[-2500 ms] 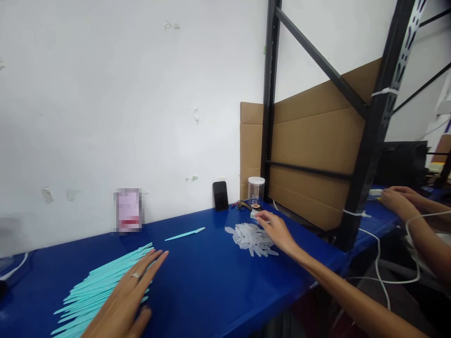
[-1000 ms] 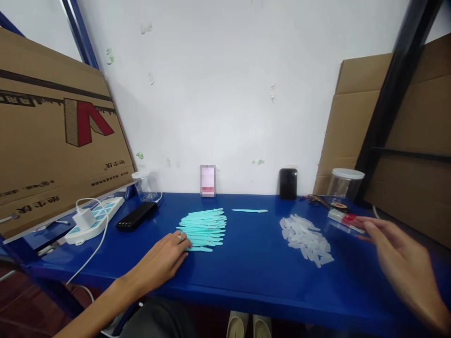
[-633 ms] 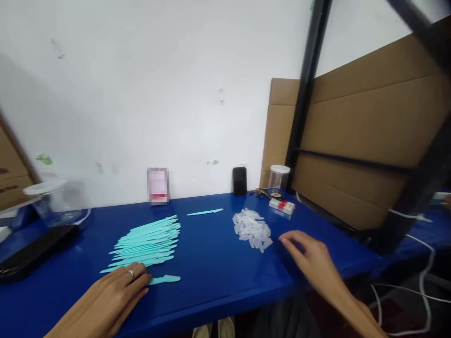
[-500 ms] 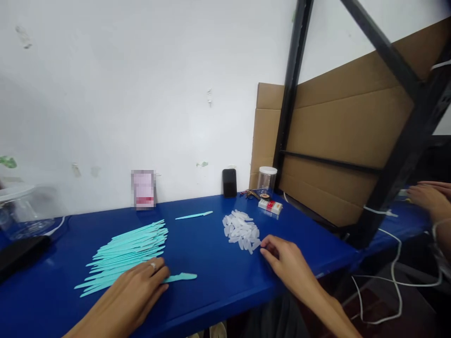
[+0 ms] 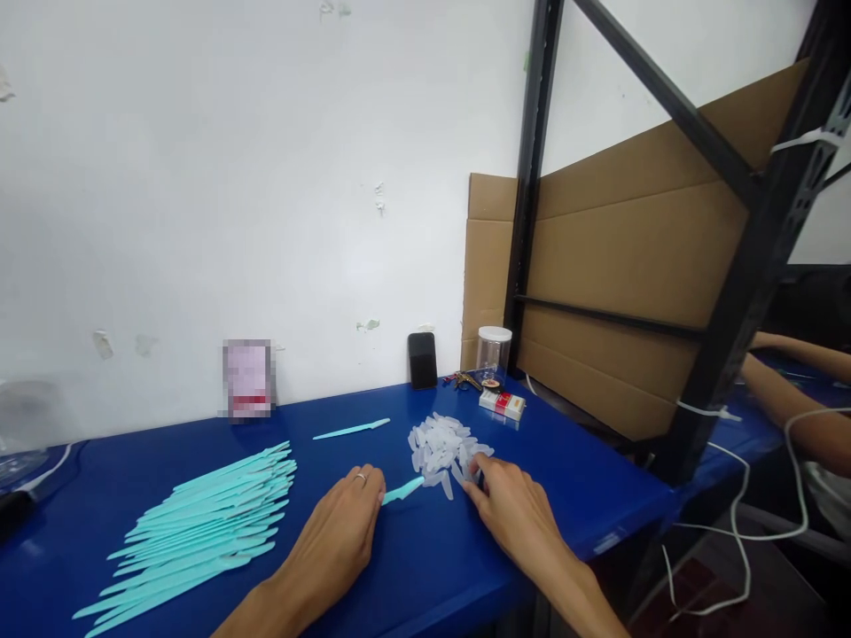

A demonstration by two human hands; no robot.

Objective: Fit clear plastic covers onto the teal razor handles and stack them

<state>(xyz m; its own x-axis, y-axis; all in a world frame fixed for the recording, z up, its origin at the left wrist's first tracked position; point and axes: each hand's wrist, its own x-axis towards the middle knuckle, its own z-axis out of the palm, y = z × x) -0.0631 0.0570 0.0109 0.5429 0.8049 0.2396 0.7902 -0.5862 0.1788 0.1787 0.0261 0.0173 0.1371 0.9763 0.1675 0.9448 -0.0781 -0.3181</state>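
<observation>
My left hand (image 5: pixel 342 523) is closed on a turquoise plastic knife-shaped stick (image 5: pixel 404 490), its wider end pointing right toward the white pieces. Several matching sticks (image 5: pixel 206 523) lie in a fanned pile to the left, and a single stick (image 5: pixel 352 429) lies apart behind my hands. A heap of small translucent white caps (image 5: pixel 442 441) sits on the blue table. At its right front edge, the thumb and forefinger of my right hand (image 5: pixel 509 501) are pinched around one of the caps.
Against the wall stand a blurred pink card (image 5: pixel 250 379) and a black phone (image 5: pixel 423 361). A clear jar (image 5: pixel 493 356), keys (image 5: pixel 464 381) and a red-white box (image 5: pixel 502 405) are behind the heap. Right: black rack post (image 5: pixel 731 292), white cables, another person's arms (image 5: pixel 791 399).
My left hand has moved right with the stick, away from the pile and closer to the caps. My right hand has come in against the heap's edge. The view has shifted slightly.
</observation>
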